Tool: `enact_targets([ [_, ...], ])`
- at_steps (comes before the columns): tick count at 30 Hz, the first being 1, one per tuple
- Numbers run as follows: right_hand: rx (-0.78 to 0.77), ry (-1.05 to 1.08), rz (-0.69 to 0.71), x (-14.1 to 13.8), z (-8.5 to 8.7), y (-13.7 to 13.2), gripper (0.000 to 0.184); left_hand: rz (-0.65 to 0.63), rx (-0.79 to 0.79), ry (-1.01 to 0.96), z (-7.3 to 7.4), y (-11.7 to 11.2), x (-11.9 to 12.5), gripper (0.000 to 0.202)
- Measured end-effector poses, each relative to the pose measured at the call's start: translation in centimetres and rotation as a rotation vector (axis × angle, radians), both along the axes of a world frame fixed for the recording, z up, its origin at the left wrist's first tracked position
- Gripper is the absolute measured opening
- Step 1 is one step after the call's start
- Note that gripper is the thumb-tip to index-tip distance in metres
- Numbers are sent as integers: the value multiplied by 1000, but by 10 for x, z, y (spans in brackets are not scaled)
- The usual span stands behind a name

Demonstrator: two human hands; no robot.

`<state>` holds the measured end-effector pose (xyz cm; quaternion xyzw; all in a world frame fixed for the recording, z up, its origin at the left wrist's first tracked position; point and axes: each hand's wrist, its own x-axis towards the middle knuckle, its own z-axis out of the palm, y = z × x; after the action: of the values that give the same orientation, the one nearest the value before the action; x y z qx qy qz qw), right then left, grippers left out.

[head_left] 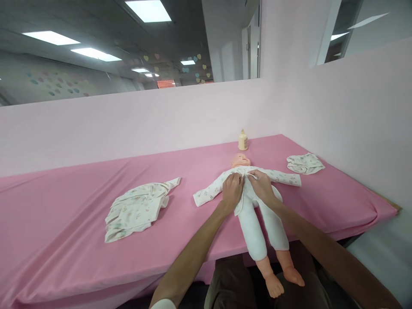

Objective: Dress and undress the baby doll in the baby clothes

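Note:
A baby doll (240,160) lies on its back on the pink table (80,189), its head toward the wall and its bare feet hanging over the front edge. It wears a white printed top (210,192) and white leggings (257,227). My left hand (232,189) rests on the doll's chest, fingers curled and pinching the left front of the top. Just beside it, my right hand (261,184) pinches the right front edge of the same top near the collar. The two hands nearly touch over the chest.
A folded printed baby garment (138,209) lies on the table to the left. Small printed pants (304,163) lie at the right near the wall. A baby bottle (243,140) stands behind the doll's head. Pink partition walls close off the back and right.

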<state>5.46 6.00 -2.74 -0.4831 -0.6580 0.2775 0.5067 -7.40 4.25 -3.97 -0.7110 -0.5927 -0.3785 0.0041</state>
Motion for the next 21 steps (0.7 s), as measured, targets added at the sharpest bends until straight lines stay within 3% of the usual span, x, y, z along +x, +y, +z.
enact_targets([
  [6, 6, -21, -16, -3, 2, -7, 20, 58, -9, 82, -1, 0, 2, 19],
  [12, 38, -95, 0, -7, -6, -11, 22, 66, -2, 106, 0, -2, 3, 17],
  [17, 134, -174, 6, -10, -12, -17, 32, 36, -17, 3, 0, -2, 1, 14],
  [21, 181, -207, 1, -11, -18, -18, 36, -67, -96, -154, 7, -2, -3, 14],
])
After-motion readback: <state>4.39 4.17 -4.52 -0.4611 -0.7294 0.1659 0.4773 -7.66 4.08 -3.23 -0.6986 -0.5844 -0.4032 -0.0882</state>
